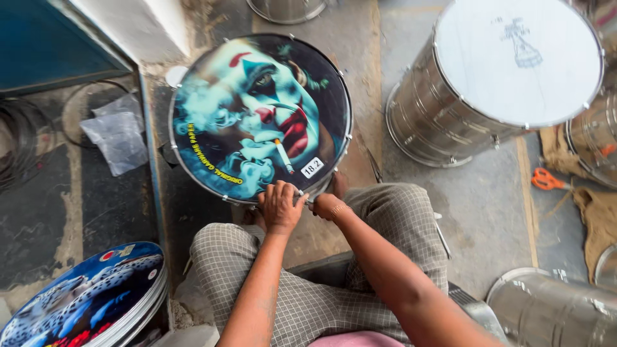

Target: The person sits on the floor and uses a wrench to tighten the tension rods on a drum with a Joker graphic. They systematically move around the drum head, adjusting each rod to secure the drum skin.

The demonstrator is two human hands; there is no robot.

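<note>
Both hands, left hand (280,207), right hand (326,205), gripping printed drum (260,115) rim; steel drum (495,77) nearby

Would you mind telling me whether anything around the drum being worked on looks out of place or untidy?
Some things lie loose on the floor. A crumpled clear plastic bag lies left of the printed drum, and orange-handled scissors lie on the floor by torn burlap at the right. Both hands, left hand and right hand, meet at the drum's near rim.

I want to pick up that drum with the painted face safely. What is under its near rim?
Both hands, left hand and right hand, press at the painted drum's near rim. Its shell and the floor beneath are hidden by the drumhead.
</note>
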